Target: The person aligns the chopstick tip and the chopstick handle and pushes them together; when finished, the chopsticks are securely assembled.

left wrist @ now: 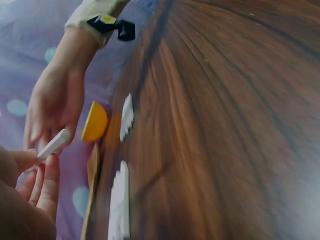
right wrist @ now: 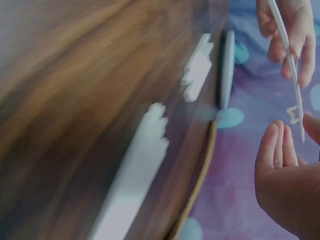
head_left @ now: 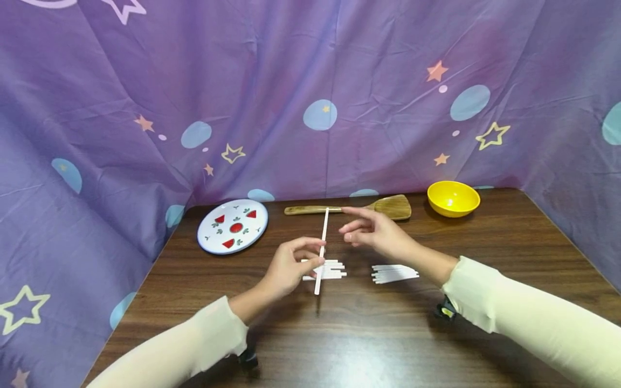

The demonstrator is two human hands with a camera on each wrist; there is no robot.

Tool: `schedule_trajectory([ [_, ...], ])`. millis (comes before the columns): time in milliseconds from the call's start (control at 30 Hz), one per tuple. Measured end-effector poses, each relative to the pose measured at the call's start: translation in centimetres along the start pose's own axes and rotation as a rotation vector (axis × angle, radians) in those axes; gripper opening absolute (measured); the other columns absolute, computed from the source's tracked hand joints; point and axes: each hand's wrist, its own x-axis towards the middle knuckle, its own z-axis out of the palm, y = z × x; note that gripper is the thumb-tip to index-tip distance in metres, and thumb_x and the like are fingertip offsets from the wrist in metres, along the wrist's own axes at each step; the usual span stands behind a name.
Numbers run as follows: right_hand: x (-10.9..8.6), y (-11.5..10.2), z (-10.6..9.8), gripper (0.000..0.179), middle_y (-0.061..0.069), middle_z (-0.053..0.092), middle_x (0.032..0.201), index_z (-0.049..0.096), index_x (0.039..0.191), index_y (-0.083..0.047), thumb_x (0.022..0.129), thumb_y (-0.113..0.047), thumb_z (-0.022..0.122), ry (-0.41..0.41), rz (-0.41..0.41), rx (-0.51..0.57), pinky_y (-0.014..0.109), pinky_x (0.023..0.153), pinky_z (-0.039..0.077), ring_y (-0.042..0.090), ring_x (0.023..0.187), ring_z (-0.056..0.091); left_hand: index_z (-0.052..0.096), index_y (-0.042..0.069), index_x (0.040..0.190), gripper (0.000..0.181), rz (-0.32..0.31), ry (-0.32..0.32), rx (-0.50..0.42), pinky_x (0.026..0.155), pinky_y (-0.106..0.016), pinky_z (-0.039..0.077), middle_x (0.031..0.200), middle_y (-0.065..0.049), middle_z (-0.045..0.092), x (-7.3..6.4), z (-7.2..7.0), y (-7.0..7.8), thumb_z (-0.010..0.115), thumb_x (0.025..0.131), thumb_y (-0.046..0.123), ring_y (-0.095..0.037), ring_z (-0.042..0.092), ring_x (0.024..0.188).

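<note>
My left hand [head_left: 285, 265] pinches a thin white stick [head_left: 325, 226], like a straw, between thumb and fingers. The stick is held above the table, its far end pointing towards the back. To its right, my right hand [head_left: 383, 235] hovers with fingers extended and holds nothing; the index fingertip is near the stick's far end. In the right wrist view, a gap shows between the right fingers [right wrist: 270, 147] and the stick [right wrist: 287, 50]. Below the left hand lies a row of white sticks [head_left: 335, 274], partly hidden by it. A second row of white sticks [head_left: 394, 274] lies beneath the right forearm.
A wooden spatula [head_left: 393, 207] lies along the back of the brown table [head_left: 368, 328]. At the back left is a white plate [head_left: 213, 229] with watermelon pictures; a yellow bowl [head_left: 453, 199] stands at the back right. A purple patterned cloth [head_left: 276, 81] hangs behind.
</note>
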Motion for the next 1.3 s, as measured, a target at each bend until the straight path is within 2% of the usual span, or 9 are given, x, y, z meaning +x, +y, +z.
schedule_trajectory([
  [133,-0.8,1.6,-1.1,0.050,0.026,0.070,0.121,0.058,0.139,0.005,0.094,-0.006,0.074,-0.011,-0.006,-0.160,0.030,0.091,0.058,0.024,0.103,0.072,0.064,-0.012,0.125,0.036,-0.050,0.059,0.025,0.069,-0.040,0.063,0.109,-0.030,0.064,-1.2,-2.0,-1.0,0.071,0.089,-0.010,-0.010,0.065,0.080],
  [233,-1.6,2.8,-2.0,0.041,0.024,0.071,0.120,0.064,0.131,0.006,0.094,-0.010,0.074,-0.046,0.002,-0.238,0.023,0.091,0.055,0.025,0.106,0.071,0.063,-0.014,0.124,0.037,-0.097,0.103,0.041,0.068,-0.038,0.063,0.105,-0.025,0.065,-2.3,-3.6,-1.9,0.071,0.088,-0.012,-0.010,0.064,0.078],
  [333,-2.4,3.8,-2.8,0.037,0.020,0.073,0.120,0.067,0.128,0.005,0.095,-0.012,0.073,-0.085,0.022,-0.293,0.025,0.095,0.053,0.029,0.111,0.070,0.062,-0.015,0.125,0.038,-0.148,0.150,0.047,0.067,-0.033,0.062,0.101,-0.020,0.067,-3.5,-5.2,-2.8,0.070,0.088,-0.013,-0.008,0.064,0.076],
  [433,-3.2,4.6,-3.6,0.035,0.016,0.074,0.119,0.070,0.125,0.004,0.095,-0.013,0.074,-0.107,0.028,-0.355,0.035,0.101,0.052,0.032,0.114,0.069,0.062,-0.016,0.125,0.038,-0.186,0.195,0.050,0.066,-0.028,0.060,0.098,-0.016,0.068,-4.7,-6.7,-3.4,0.070,0.088,-0.015,-0.007,0.064,0.075],
  [567,-4.0,5.4,-4.4,0.032,0.014,0.075,0.116,0.072,0.122,0.002,0.094,-0.013,0.075,-0.124,0.027,-0.409,0.044,0.102,0.052,0.032,0.113,0.070,0.060,-0.019,0.124,0.038,-0.208,0.223,0.077,0.066,-0.026,0.059,0.097,-0.016,0.068,-6.0,-8.8,-4.1,0.069,0.088,-0.015,-0.007,0.065,0.074],
  [733,-4.6,6.0,-5.0,0.030,0.013,0.077,0.112,0.074,0.117,0.002,0.091,-0.013,0.078,-0.150,0.012,-0.445,0.033,0.092,0.056,0.022,0.102,0.071,0.061,-0.019,0.121,0.035,-0.243,0.241,0.158,0.067,-0.024,0.059,0.096,-0.019,0.069,-7.2,-10.9,-4.6,0.070,0.087,-0.015,-0.006,0.066,0.073],
  [933,-4.6,6.3,-5.2,0.026,0.006,0.076,0.102,0.078,0.111,-0.002,0.088,-0.014,0.081,-0.175,-0.007,-0.481,0.024,0.079,0.055,0.008,0.088,0.065,0.063,-0.021,0.117,0.034,-0.242,0.228,0.266,0.062,-0.020,0.054,0.093,-0.021,0.070,-7.9,-12.2,-5.3,0.072,0.084,-0.017,-0.003,0.064,0.070],
  [1133,-4.5,6.4,-5.2,0.020,-0.001,0.073,0.093,0.080,0.106,-0.006,0.088,-0.012,0.081,-0.182,-0.036,-0.527,0.023,0.075,0.053,0.005,0.084,0.061,0.066,-0.017,0.114,0.033,-0.222,0.198,0.344,0.057,-0.020,0.049,0.088,-0.014,0.070,-8.0,-12.7,-5.6,0.075,0.083,-0.013,-0.003,0.060,0.068],
  [1300,-4.4,6.3,-5.2,0.018,-0.001,0.073,0.092,0.081,0.105,-0.007,0.088,-0.012,0.081,-0.187,-0.035,-0.527,0.022,0.075,0.053,0.005,0.084,0.061,0.072,-0.011,0.110,0.029,-0.209,0.197,0.474,0.062,-0.019,0.047,0.083,-0.007,0.069,-8.1,-12.7,-5.5,0.079,0.082,-0.009,-0.005,0.059,0.070],
])
